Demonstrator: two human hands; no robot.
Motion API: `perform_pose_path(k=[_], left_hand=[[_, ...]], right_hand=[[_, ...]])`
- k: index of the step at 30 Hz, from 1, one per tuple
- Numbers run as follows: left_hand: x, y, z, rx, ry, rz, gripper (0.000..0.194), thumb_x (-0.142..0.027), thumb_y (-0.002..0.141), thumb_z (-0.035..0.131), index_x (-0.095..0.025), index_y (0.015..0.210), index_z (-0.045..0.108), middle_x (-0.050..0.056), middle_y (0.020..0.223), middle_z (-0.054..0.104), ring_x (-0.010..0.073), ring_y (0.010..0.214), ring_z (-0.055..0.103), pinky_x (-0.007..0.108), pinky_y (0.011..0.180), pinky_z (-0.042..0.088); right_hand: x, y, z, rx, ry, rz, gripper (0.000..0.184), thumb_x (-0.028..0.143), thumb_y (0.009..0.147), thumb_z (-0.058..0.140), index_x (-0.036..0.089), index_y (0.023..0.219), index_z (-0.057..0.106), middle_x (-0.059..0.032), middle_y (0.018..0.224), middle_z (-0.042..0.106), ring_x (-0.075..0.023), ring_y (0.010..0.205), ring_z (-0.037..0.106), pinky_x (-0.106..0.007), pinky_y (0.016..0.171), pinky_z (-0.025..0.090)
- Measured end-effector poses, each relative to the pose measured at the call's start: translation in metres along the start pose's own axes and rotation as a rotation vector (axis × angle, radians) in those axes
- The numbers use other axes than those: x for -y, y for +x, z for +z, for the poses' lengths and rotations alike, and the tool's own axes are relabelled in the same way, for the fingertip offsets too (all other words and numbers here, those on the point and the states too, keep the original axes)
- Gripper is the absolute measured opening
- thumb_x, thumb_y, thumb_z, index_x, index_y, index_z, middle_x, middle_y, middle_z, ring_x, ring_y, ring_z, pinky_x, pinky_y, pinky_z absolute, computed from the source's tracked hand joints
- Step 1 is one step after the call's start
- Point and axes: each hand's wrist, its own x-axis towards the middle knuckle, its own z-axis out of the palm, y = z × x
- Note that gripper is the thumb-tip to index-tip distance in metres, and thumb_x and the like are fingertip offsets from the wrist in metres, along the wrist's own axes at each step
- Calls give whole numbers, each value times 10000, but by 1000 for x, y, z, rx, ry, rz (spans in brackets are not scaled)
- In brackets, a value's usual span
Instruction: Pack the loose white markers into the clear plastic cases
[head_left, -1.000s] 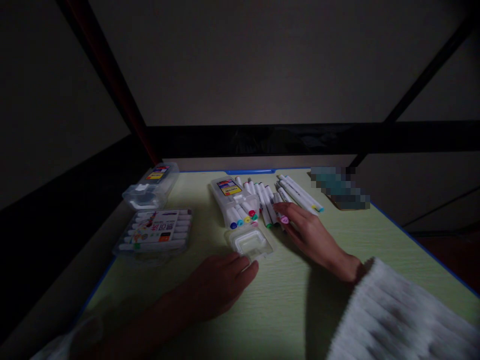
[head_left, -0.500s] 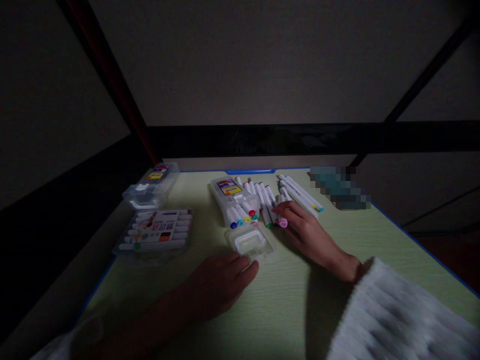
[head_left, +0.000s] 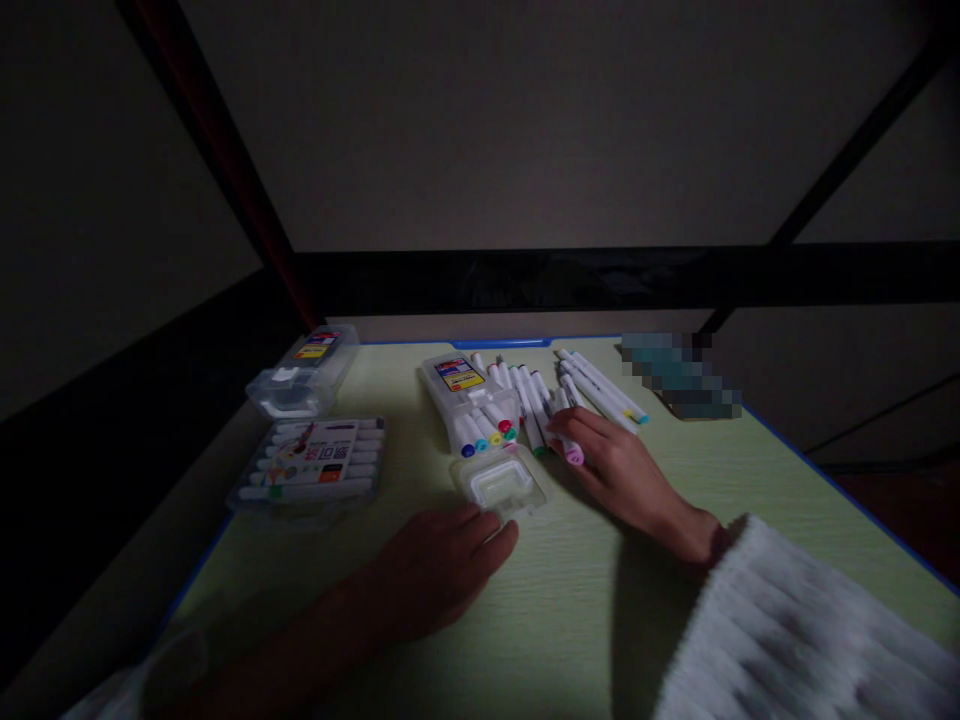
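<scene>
A lane of bare desk [head_left: 401, 385] runs between the packed marker case [head_left: 307, 465] and the middle case [head_left: 461, 385]; the left forearm [head_left: 315, 620] crosses its near end. The middle case's folded-open lid [head_left: 506, 485] blocks a low, straight approach from the near side, with the left grip [head_left: 442, 570] at its near edge. Loose markers [head_left: 531, 410] crowd that case's right flank, beside the right grip [head_left: 626, 470]. A narrow strip separates the far-right markers [head_left: 600, 385] from the phone [head_left: 679, 380].
</scene>
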Motion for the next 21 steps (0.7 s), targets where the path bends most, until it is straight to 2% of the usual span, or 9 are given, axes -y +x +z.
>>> perform_pose_path(k=[6,21], left_hand=[[1,-1,3,-9,-1,7,272,-118,819,444,-125,1091,451,34,875,605,150,747,561,271,515,423],[1,-1,2,24,-11,10,288,-122,824,431,-120,1112,438,49,899,601,158,772,559,276,552,433]], right_hand=[[2,0,-1,9,2,-20,185,160,849,370,135,930,534,-112,924,569,-216,855,551,-348,720,472],[2,0,-1,-16,27,-43,203,128,837,359,137,959,521,-122,960,565,-229,918,546,-369,766,477]])
